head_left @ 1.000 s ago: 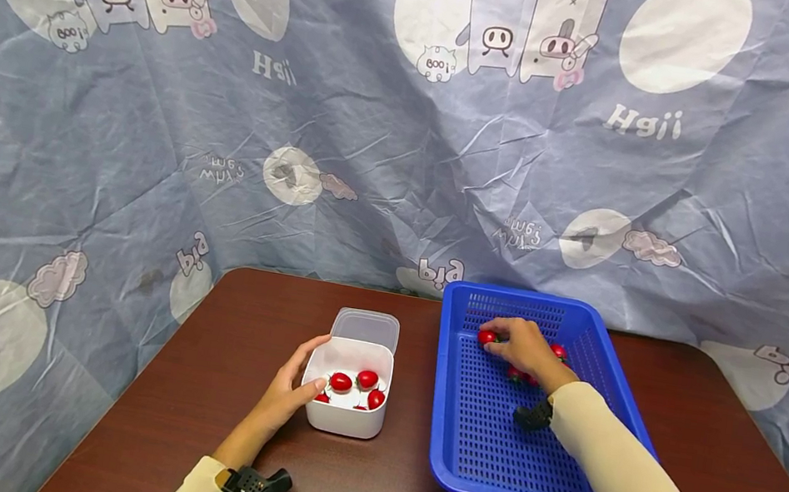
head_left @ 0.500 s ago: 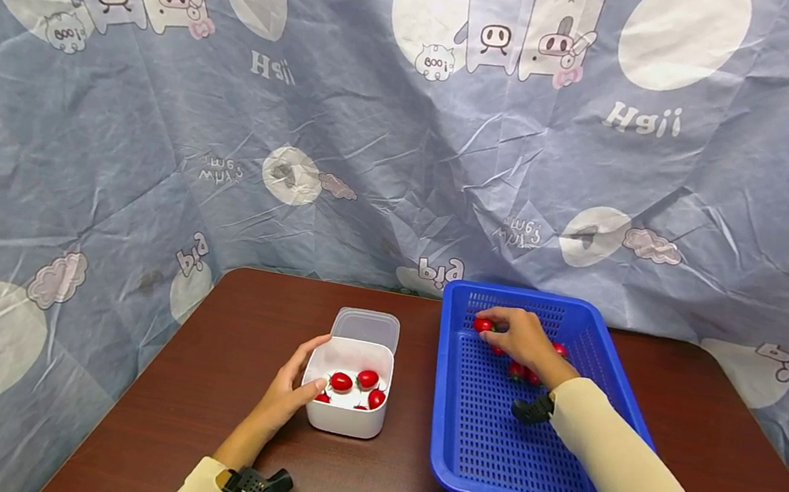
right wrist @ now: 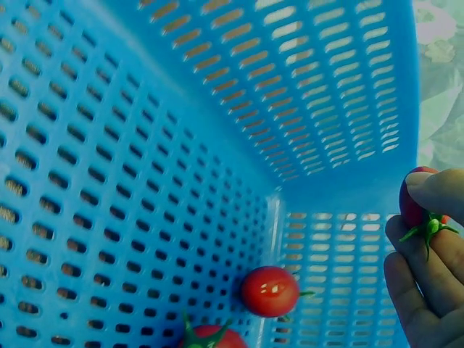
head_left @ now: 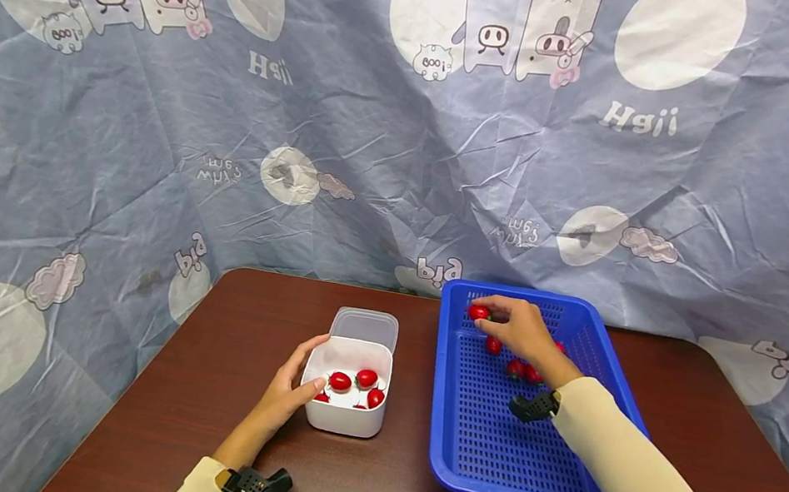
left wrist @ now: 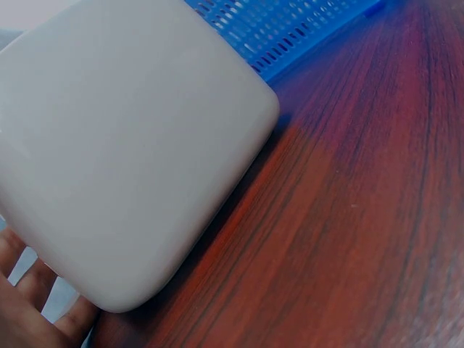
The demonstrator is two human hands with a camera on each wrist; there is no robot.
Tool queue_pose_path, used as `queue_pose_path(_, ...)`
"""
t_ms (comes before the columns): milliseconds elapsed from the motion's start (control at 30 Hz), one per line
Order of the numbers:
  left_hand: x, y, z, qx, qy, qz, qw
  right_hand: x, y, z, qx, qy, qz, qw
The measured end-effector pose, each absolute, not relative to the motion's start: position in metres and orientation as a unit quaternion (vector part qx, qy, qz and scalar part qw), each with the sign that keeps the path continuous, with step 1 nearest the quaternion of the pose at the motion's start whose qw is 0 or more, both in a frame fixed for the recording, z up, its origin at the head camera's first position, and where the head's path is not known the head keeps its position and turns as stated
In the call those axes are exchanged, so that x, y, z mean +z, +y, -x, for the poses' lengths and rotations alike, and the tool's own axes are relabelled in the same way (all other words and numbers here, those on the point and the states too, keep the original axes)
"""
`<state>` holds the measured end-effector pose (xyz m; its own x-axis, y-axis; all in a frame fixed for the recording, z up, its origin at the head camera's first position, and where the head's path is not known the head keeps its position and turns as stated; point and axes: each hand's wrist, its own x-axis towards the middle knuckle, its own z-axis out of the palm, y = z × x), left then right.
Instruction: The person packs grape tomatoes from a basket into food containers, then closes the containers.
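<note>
My right hand pinches a red cherry tomato with a green stem above the far left corner of the blue perforated basket. A few more tomatoes lie on the basket floor under the hand, one close by in the right wrist view. My left hand holds the left side of the white plastic box, its fingers against the box wall. Several tomatoes lie inside the box.
The box's clear hinged lid lies open behind it. Box and basket stand side by side on a dark brown wooden table. A blue cartoon-print cloth hangs behind and around the table. Black wrist cameras sit on both sleeves.
My right hand has lifted the tomato from the basket floor and carried it up and slightly left. The left hand and box have not moved.
</note>
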<state>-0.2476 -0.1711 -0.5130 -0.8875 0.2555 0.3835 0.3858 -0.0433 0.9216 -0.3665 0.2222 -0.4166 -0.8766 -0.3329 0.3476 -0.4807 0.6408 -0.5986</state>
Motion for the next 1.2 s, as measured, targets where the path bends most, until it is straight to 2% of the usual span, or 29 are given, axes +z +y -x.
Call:
queue_pose_path(467,-0.511,-0.171,0.246,-0.678,-0.698,0.227,0.05,-0.392,0.198,0.346,0.402,-0.87,-0.254,0.13)
queue_pose_path(1200,-0.514,-0.173,0.249,-0.667,-0.705,0.235,0.054,-0.375,0.143,0.314,0.444,-0.824,-0.337,0.099)
